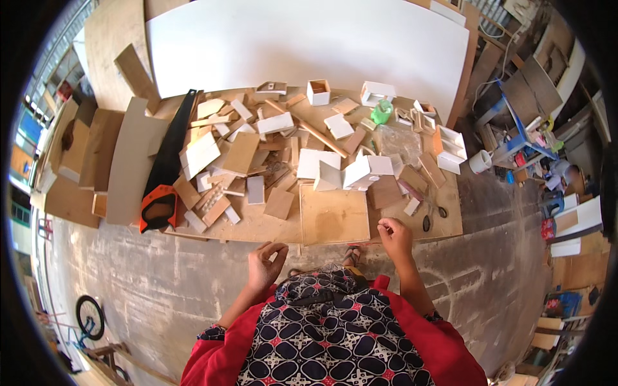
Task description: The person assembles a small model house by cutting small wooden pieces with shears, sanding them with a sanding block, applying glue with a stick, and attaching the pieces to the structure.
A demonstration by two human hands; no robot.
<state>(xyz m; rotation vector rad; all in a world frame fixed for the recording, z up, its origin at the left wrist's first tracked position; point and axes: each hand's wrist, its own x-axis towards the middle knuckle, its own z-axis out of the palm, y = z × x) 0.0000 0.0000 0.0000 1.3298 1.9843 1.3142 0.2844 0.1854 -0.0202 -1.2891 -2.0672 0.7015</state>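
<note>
My left hand [262, 265] hovers over the floor just short of the bench's front edge, fingers loosely bent and thumb a little apart, with nothing seen in it. My right hand [396, 239] is closed, fingers curled in, at the bench edge; nothing shows in it. Between and beyond them lies a square light-wood board [335, 215], nearest to my right hand. Behind that board stand joined white-faced wooden pieces [368, 170]. Scissors with dark handles [427, 222] lie right of my right hand. A handsaw with an orange handle [159, 207] lies at the left.
A heap of wood offcuts [241, 151] covers the left and middle of the bench [450, 215]. Small white boxes [318, 92], a green plastic item [382, 112] and a white divided box [449, 149] stand farther back. A large white panel [309, 42] rises behind. A bicycle wheel [90, 317] is at lower left.
</note>
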